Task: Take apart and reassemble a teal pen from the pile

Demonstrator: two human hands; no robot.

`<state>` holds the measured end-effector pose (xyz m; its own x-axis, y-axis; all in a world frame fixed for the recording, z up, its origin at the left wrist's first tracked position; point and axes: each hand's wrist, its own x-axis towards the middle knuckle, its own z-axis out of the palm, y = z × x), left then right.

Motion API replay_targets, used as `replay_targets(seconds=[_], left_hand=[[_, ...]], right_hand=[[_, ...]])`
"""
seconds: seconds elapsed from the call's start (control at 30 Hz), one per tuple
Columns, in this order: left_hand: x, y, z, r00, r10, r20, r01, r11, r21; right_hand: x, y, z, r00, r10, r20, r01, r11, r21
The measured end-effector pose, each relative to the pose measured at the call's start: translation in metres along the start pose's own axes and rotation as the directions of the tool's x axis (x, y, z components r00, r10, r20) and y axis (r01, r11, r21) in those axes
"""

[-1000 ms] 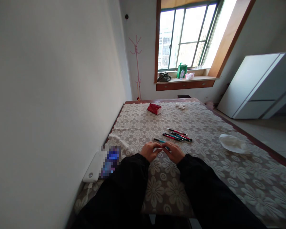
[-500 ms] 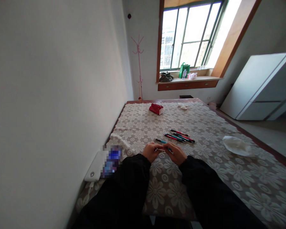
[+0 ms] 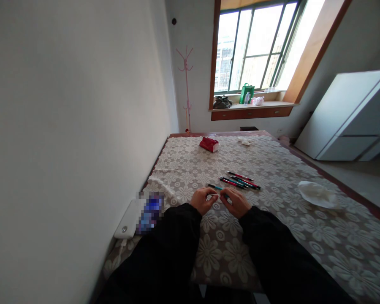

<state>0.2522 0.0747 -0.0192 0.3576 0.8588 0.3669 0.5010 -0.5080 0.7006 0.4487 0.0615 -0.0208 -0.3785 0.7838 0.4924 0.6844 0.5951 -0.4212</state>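
Note:
My left hand (image 3: 204,201) is closed, thumb and fingers pinching a thin pale piece (image 3: 212,194) whose kind is too small to tell. Just to its right, my right hand (image 3: 236,202) is pinched too, its fingertips a small gap from the left ones; whatever it grips is hidden. Beyond the fingers a teal and black pen (image 3: 214,186) lies partly covered by the right hand. Several more pens (image 3: 240,182) in red, teal and black lie side by side on the patterned tablecloth (image 3: 221,253), a little farther off.
A red tissue pack (image 3: 209,144) lies toward the far end of the table. At right is a white crumpled sheet (image 3: 317,194). By the left wall are a white power bank (image 3: 126,219) with a cable and a blurred phone-like screen (image 3: 150,213).
My fingertips, together before, have parted slightly, and the pale piece shows in my left hand. The whole view has shifted a little; the pens lie as before.

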Motion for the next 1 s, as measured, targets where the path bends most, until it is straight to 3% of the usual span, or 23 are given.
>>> replay_targets(seconds=[0.17, 0.53, 0.83, 1.0], left_hand=[[0.000, 0.004, -0.003, 1.000, -0.002, -0.015, 0.002, 0.999, 0.035], [0.000, 0.002, -0.003, 1.000, -0.019, -0.006, 0.019, 0.998, 0.061], [0.000, -0.004, 0.001, 0.999, -0.033, 0.010, 0.033, 0.998, 0.057], [0.001, -0.004, 0.000, 0.998, -0.058, -0.016, 0.059, 0.997, 0.048]], right_hand=[[-0.003, 0.002, 0.001, 0.999, 0.034, 0.034, -0.032, 0.997, -0.075], [-0.003, 0.013, 0.010, 0.998, 0.007, 0.066, -0.005, 0.999, -0.039], [-0.005, 0.015, 0.015, 0.996, -0.003, 0.084, -0.011, 0.986, 0.164], [-0.007, 0.013, 0.016, 0.995, -0.018, 0.094, 0.000, 0.982, 0.191]])
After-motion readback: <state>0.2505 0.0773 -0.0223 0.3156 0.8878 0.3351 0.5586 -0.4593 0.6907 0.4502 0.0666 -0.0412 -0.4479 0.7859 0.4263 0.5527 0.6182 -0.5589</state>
